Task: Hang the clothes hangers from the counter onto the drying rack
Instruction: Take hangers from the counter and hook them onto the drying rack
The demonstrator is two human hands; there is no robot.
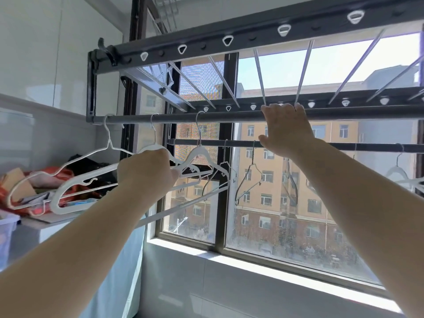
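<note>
The white hanger [150, 147] has its hook over the front rail [229, 117] of the drying rack [252, 33], but it swings out tilted to the left. The left hand [146, 171] grips its shoulder with fingers curled round it. On that rail a thin wire hanger [110, 143] hangs just to its left and a second plastic hanger [199, 152] just to its right, whose arm overlaps the held one.

The right hand [286, 131] holds the front rail further right, fingers hooked over the top and thumb spread below.

The step looks like settling this hanger in place. Next, it probably needs easing down until it hangs straight, clear of its neighbours, before the hand lets go.

Behind, darker hangers [252, 166] hang on the back rail [344, 145]. The counter [29, 237] at left carries a pile of cloth [57, 175]; I cannot tell whether more hangers lie there.
</note>
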